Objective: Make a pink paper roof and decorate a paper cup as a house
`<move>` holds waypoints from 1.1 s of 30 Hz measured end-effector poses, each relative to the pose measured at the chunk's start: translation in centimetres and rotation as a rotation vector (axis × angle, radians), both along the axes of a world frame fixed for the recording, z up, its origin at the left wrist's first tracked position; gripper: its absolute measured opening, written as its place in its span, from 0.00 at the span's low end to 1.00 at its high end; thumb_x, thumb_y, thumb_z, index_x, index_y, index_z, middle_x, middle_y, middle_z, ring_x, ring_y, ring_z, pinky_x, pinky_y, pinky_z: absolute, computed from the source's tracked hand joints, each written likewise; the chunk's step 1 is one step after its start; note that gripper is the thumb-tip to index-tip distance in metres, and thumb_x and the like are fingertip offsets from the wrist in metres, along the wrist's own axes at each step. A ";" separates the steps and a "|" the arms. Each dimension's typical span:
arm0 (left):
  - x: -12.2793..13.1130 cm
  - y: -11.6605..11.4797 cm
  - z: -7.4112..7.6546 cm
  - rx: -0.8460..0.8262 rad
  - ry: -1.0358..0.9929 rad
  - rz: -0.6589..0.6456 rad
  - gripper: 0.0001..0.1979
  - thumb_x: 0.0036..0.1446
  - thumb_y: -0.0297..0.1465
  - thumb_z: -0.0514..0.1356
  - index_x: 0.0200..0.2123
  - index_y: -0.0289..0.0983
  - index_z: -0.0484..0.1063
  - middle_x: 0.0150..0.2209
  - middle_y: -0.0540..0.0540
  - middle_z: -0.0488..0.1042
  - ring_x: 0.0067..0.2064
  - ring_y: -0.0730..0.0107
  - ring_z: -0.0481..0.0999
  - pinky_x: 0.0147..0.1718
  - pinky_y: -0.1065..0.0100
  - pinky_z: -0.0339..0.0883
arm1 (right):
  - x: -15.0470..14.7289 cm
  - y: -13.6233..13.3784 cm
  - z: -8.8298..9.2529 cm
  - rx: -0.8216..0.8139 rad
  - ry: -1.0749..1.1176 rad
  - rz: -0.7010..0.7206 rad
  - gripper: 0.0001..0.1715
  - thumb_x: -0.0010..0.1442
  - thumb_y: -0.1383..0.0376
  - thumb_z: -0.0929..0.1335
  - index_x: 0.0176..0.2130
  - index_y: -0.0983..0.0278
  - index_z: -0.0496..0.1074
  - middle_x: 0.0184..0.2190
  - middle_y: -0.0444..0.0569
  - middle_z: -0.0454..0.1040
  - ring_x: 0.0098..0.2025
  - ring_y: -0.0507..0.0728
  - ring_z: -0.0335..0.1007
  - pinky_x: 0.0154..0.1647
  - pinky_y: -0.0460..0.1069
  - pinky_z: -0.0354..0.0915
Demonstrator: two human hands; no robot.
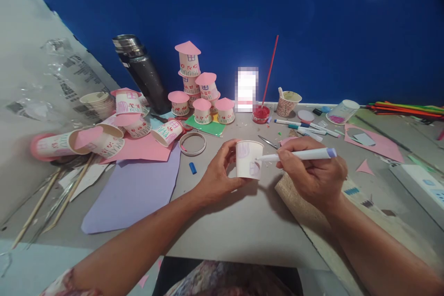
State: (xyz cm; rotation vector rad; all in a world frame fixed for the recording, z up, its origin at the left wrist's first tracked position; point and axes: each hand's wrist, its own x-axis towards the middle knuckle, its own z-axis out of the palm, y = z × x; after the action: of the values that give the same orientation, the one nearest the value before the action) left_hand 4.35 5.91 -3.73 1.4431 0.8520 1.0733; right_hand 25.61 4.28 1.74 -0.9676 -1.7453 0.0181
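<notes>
My left hand (222,166) is closed around the left side and base of a white paper cup (247,162), held upright just over the table. Faint purple shapes are drawn on the cup, one near the rim and one lower down. In my right hand (312,171) is a white marker (305,154) with a purple end. Its tip points left and reaches the cup's right side; whether it touches cannot be made out. Behind the cup lie small scissors (268,142), partly hidden near my right fingers.
Decorated cups with pink paper roofs (188,48) stand stacked at the back, others lie left. A dark flask (144,74) leans by the wall. Purple paper (138,194), a tape roll (192,143), loose markers (305,125), brown cardboard (305,208) and a power strip (421,187) surround my hands.
</notes>
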 end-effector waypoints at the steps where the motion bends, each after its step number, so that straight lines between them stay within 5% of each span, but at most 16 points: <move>1: 0.0 0.0 0.0 -0.003 0.001 0.000 0.37 0.47 0.27 0.73 0.59 0.41 0.65 0.62 0.39 0.70 0.64 0.51 0.71 0.67 0.50 0.62 | 0.0 0.0 0.0 0.005 -0.002 0.010 0.09 0.63 0.69 0.70 0.30 0.60 0.76 0.24 0.42 0.80 0.24 0.54 0.76 0.26 0.48 0.70; 17: 0.0 -0.1 -0.1 -0.032 -0.040 -0.025 0.40 0.45 0.27 0.75 0.60 0.42 0.64 0.63 0.39 0.71 0.65 0.49 0.71 0.67 0.49 0.63 | -0.7 0.0 0.9 0.008 -0.048 0.120 0.12 0.62 0.72 0.69 0.28 0.60 0.73 0.23 0.42 0.79 0.23 0.52 0.75 0.25 0.45 0.68; 24: -0.2 0.0 -0.4 -0.009 -0.020 -0.020 0.40 0.46 0.28 0.75 0.61 0.42 0.64 0.63 0.38 0.71 0.66 0.50 0.71 0.67 0.50 0.63 | -0.3 0.0 0.7 0.008 -0.074 0.004 0.11 0.63 0.70 0.68 0.29 0.59 0.73 0.23 0.42 0.79 0.23 0.53 0.75 0.24 0.47 0.66; 33: -0.1 -0.1 -0.3 -0.005 -0.001 -0.018 0.40 0.45 0.28 0.75 0.60 0.41 0.64 0.62 0.39 0.71 0.65 0.50 0.72 0.66 0.51 0.64 | -0.6 -0.1 0.7 0.020 -0.062 0.044 0.12 0.64 0.71 0.68 0.28 0.60 0.72 0.23 0.41 0.79 0.23 0.52 0.75 0.25 0.46 0.67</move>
State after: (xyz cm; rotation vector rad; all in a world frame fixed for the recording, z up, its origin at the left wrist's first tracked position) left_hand 4.20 5.85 -4.00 1.4433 0.8389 1.0583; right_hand 24.98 4.16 2.44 -0.9240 -1.8207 -0.0007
